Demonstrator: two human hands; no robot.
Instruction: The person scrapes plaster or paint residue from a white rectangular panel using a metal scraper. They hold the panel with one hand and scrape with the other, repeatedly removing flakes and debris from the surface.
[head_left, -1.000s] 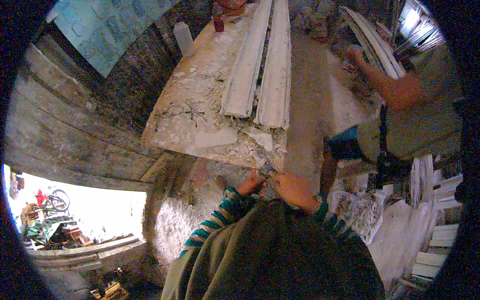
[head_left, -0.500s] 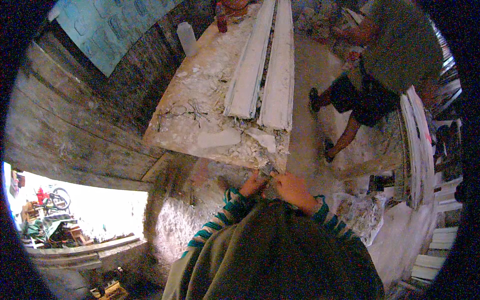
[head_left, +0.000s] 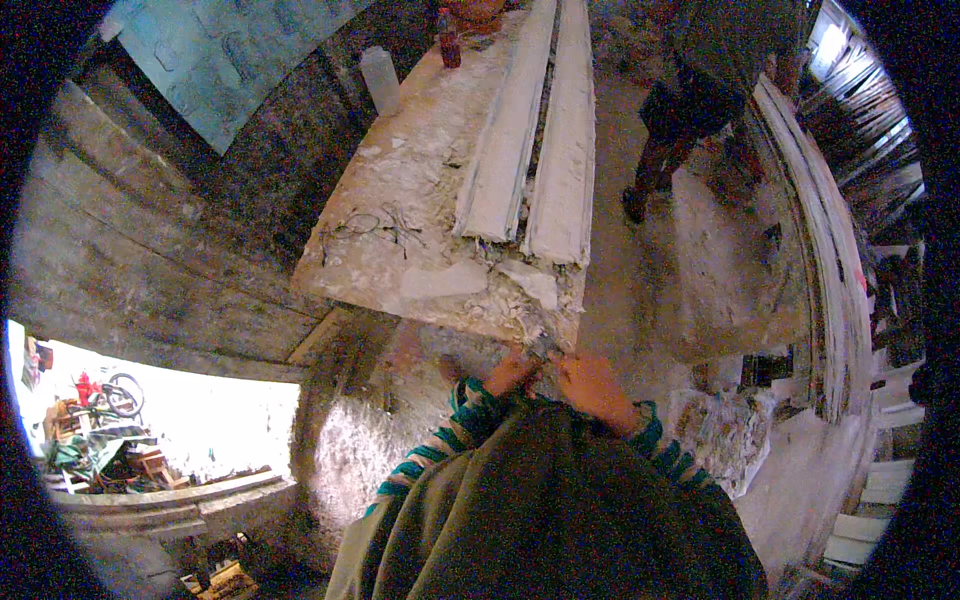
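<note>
My left hand (head_left: 511, 371) and my right hand (head_left: 594, 388) are close together at the near right corner of a plaster-caked table (head_left: 375, 180). The fingers of both are closed, the tips almost meeting over a small greyish thing (head_left: 541, 347) that I cannot make out. Just beyond my hands, broken white plaster scraps (head_left: 528, 283) lie at the table's end. Two long, pale moulding strips (head_left: 498, 170) run side by side from there toward the far end, a narrow gap between them.
A flat whitish patch (head_left: 443, 281) and tangled dark wire (head_left: 370, 228) lie on the table's left. A whitish container (head_left: 380, 80) and a red bottle (head_left: 448, 40) stand farther back. At the far right is another person (head_left: 715, 60); long strips (head_left: 820, 240) lean beyond.
The other person has moved away and now stands farther back, legs closer together. My hands stay at the table corner with only slight movement. The view has shifted slightly.
</note>
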